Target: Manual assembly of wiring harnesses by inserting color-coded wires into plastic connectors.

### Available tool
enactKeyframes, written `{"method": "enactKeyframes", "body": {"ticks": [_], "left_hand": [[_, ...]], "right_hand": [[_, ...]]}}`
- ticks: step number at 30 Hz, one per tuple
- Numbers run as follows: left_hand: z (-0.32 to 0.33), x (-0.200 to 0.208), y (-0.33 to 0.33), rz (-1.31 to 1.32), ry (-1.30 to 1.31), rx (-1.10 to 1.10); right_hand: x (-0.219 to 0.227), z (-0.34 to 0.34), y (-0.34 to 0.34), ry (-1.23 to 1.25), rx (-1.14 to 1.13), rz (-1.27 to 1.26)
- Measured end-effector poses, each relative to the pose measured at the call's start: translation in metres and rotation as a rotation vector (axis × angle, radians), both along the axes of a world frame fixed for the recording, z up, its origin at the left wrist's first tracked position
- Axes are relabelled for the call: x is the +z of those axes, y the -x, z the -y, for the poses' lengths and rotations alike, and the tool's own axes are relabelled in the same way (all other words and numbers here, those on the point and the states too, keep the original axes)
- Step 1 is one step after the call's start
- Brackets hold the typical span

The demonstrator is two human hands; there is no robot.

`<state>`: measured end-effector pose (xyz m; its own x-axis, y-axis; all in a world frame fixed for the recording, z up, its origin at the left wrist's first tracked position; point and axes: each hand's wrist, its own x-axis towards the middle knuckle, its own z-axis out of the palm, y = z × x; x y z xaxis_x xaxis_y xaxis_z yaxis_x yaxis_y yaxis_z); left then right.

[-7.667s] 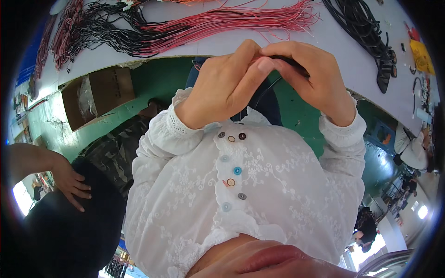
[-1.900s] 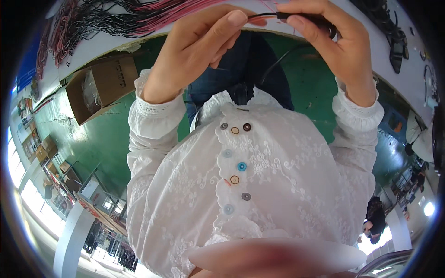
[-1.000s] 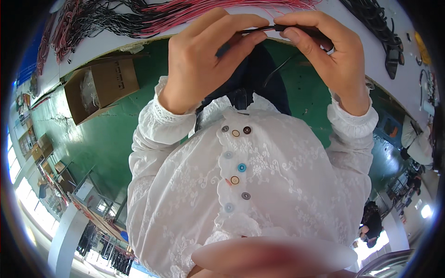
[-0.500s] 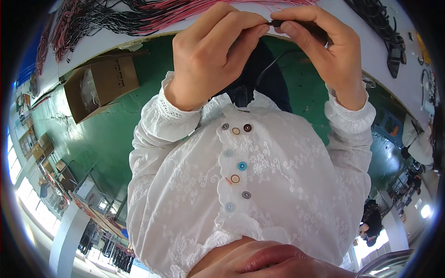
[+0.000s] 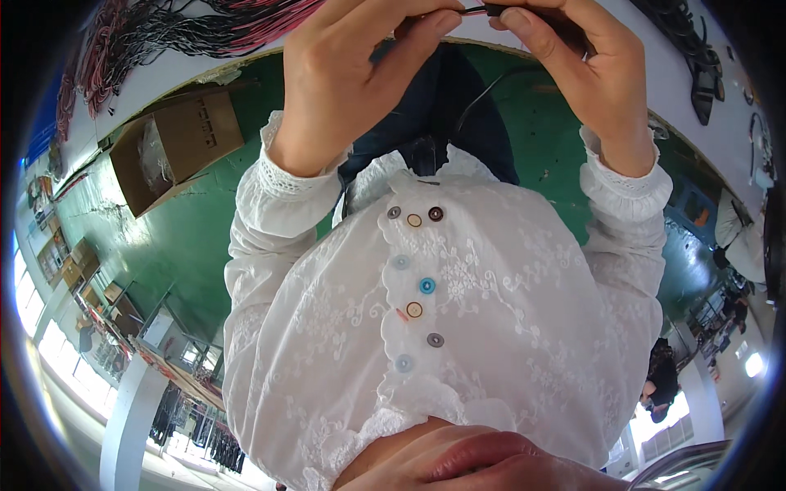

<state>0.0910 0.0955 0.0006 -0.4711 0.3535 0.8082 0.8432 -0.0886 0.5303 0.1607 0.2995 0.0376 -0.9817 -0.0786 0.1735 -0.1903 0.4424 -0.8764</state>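
Near the top edge, over the table's front edge, my left hand (image 5: 348,78) has thumb and fingers pinched together around a thin black wire (image 5: 473,10). The wire bridges a small gap to my right hand (image 5: 594,78), whose thumb and fingers are closed on a small black connector (image 5: 495,11). More of the dark piece lies inside the right palm, mostly hidden by the fingers. A black cable (image 5: 479,96) hangs in a curve below the right hand, in front of my dark trousers.
Bundles of red and black wires (image 5: 205,34) lie on the white table (image 5: 725,147) at the far left. Black cables (image 5: 679,49) lie at the far right. An open cardboard box (image 5: 201,131) stands on the green floor at left. People (image 5: 661,380) are in the right background.
My hands have drawn apart, the left one moving left and upward, the right one slightly up and to the right. A length of black wire now shows between them.
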Motion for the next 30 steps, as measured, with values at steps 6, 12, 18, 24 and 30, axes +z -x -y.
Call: {"method": "enactKeyframes", "body": {"ticks": [6,12,18,24,30], "left_hand": [[0.007,0.021,-0.017,0.200,0.460,0.271],[0.002,0.022,-0.020,0.163,0.440,0.293],[0.000,-0.014,-0.017,0.091,0.278,0.218],[0.001,-0.016,-0.018,0.188,0.197,0.248],[-0.005,-0.022,-0.020,0.172,0.137,0.241]], "right_hand": [[0.001,0.004,0.003,-0.009,0.034,-0.038],[0.004,0.002,0.000,-0.119,0.018,-0.052],[0.007,0.009,-0.003,-0.028,-0.015,-0.100],[0.012,0.008,-0.003,-0.167,0.006,-0.095],[0.009,0.013,-0.004,-0.013,-0.019,-0.122]]}}
